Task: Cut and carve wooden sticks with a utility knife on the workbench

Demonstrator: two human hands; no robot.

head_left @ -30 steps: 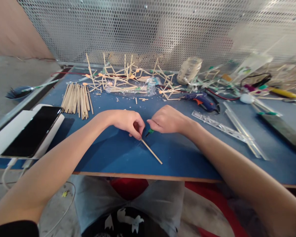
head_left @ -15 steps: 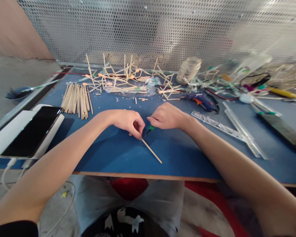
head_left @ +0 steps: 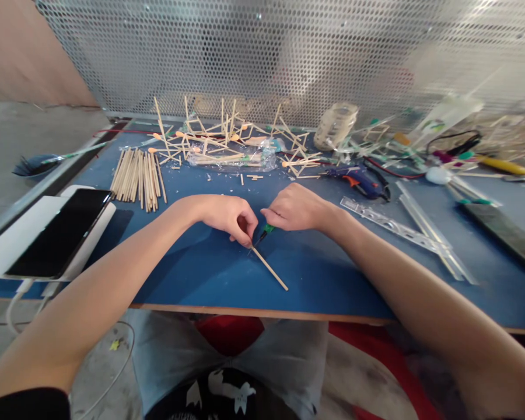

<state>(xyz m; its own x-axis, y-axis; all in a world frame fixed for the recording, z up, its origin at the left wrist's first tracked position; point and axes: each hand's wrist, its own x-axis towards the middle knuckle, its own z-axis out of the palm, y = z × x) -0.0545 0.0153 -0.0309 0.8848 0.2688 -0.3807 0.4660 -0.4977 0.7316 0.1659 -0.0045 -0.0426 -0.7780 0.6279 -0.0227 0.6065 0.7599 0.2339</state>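
My left hand (head_left: pixel 234 219) is closed, pinching the upper end of a thin wooden stick (head_left: pixel 271 269) between thumb and finger. The stick slants down to the right, close over the blue tabletop. In a fist, my right hand (head_left: pixel 294 209) grips a slim tool with a green handle (head_left: pixel 268 228) and a dark, narrow front end. That tool points down and left, its tip beside the pinched end of the stick. Whether the tip touches the wood, and exactly what kind of tool it is, I cannot tell.
A pile of wooden sticks (head_left: pixel 139 178) lies left, near a phone (head_left: pixel 61 233) on a white box. Behind are stick frames (head_left: pixel 214 131) and a glass jar (head_left: pixel 336 125). To the right are a glue gun (head_left: pixel 362 181), a clear ruler (head_left: pixel 387 223) and a dark slab (head_left: pixel 503 233).
Both hands keep their grips at nearly the same place. The whole view has shifted very slightly; nothing has been let go or picked up.
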